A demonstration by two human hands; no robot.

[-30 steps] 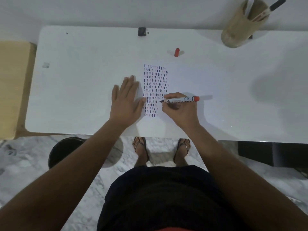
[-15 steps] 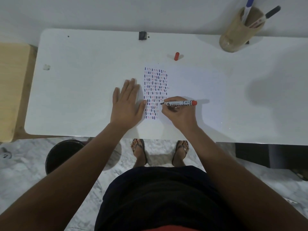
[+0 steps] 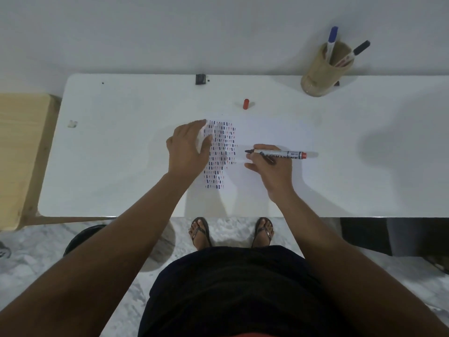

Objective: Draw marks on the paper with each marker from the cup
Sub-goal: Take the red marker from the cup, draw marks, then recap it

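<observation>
Red cap (image 3: 246, 104) alone between paper (image 3: 267, 132) and cup (image 3: 318, 76)

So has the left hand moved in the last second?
Yes. The left hand has slid away from the person, up the block of marks, and now lifts the paper's far left corner.

Paper (image 3: 255, 132) mid-table (image 3: 121, 166); cap (image 3: 246, 104) just behind paper; cup (image 3: 323, 71) far right rear, markers (image 3: 331, 41) inside.

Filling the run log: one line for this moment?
left hand: lifting paper edge | right hand: holding marker, tip off marks | red cap: on table
</observation>
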